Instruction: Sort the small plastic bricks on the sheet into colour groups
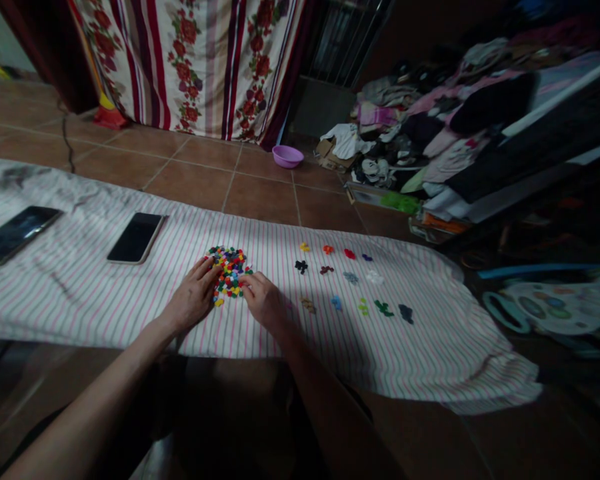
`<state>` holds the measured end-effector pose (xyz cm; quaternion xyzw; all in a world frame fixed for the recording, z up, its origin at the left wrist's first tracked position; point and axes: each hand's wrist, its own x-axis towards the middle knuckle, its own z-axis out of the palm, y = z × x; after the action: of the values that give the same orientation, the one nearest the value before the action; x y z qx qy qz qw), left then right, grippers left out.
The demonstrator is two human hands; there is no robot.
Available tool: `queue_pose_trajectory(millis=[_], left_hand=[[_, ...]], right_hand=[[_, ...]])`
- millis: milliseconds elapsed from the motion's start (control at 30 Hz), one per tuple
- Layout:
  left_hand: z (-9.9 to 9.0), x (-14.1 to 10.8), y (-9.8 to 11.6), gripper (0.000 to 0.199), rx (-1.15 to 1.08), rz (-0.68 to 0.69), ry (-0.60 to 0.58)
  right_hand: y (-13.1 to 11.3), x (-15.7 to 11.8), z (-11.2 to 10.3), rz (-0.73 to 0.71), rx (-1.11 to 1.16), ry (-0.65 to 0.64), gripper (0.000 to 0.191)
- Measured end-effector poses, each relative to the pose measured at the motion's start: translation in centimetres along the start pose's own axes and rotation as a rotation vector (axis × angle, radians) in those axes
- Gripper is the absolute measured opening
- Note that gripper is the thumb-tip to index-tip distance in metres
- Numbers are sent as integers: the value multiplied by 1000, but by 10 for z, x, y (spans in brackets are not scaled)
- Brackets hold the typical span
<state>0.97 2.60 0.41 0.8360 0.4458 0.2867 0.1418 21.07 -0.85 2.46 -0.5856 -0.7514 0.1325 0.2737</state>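
A pile of small coloured pieces (229,283), too small to name, lies on the striped cloth (275,333). My left hand (194,297) rests at its left side, fingers stretched out over the edge of the pile. At the right side is my right hand (264,301), its fingertips drawn together among the pieces; what they pinch, if anything, is hidden. Farther right, pieces lie in small groups by colour, among them a yellow group (305,247), a black group (301,267), a tan group (308,305), a white group (375,277) and a dark green group (383,308).
Two phones, a nearer one (137,238) and a farther one (17,235), lie left on the cloth. Beyond are the tiled floor (195,177), a purple basin (287,157) and a floral curtain (210,67). Heaped clothes (405,127) fill the right background.
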Motion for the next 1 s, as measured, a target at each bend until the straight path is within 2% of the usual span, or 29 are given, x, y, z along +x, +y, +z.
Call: queue_pose_trajectory(millis=[400,600,800,1000], left_hand=[[-17,3,2,30,-27,-60,-3],[-19,2,1,24,-23,-63,-14],[-21,0,-2,23,-5,-75,-35],[-33,0,1,24,7,0,-102]], right_hand=[[0,0,4,-1,20,80,25],[-17,1,9,-128,16,112,22],[-34,10,15,-238,-118,6,23],[-35,20,26,-218,-200,-20,23]])
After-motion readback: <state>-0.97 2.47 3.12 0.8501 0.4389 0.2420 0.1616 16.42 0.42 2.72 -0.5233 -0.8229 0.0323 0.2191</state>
